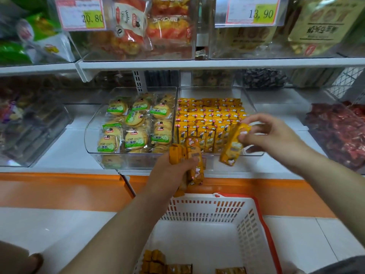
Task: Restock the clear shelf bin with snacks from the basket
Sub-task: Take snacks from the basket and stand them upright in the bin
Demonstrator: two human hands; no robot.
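A clear shelf bin holds rows of upright yellow snack packs. My right hand pinches one yellow snack pack by its top, tilted, over the bin's front right edge. In front of the bin, my left hand grips a bundle of several yellow packs. Below stands a white basket with a red rim; a few more yellow packs lie on its bottom.
A second clear bin of round biscuits in green-labelled wrappers sits left of the yellow one. A bin of red-wrapped snacks is at the right. An upper shelf carries more bins and price tags. An orange band runs below the shelf.
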